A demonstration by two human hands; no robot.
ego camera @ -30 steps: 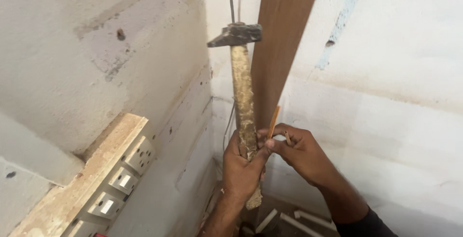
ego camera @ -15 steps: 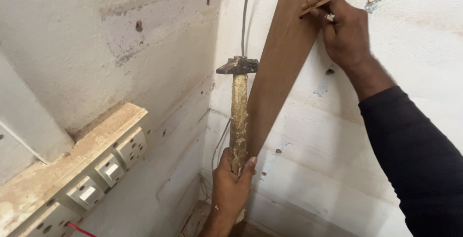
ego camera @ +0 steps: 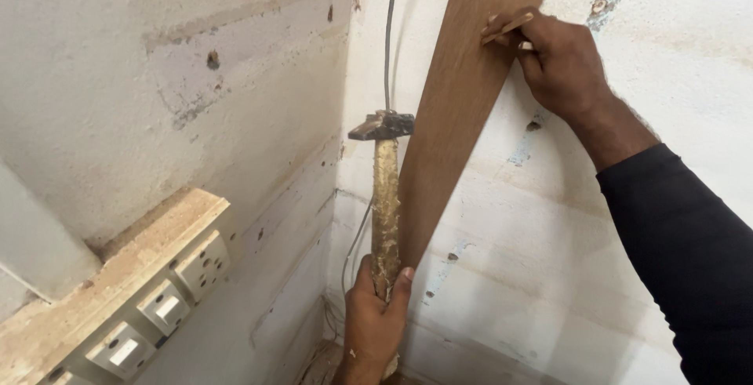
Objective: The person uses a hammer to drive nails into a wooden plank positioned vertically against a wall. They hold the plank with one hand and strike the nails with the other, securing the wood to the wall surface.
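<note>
Head view: my left hand (ego camera: 375, 318) grips the hammer (ego camera: 384, 189) upright, idle; my right hand (ego camera: 558, 59) pinches a pencil (ego camera: 507, 27) against the brown board (ego camera: 463, 110) leaning on the wall, perhaps marking; nothing nailed yet.

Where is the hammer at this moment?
In the head view, the hammer stands upright at centre, gripped low on its handle by the left hand, its head beside the left edge of the brown wooden board.

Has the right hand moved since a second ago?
Yes. The right hand rose from beside the hammer handle up along the wooden plank.
</note>
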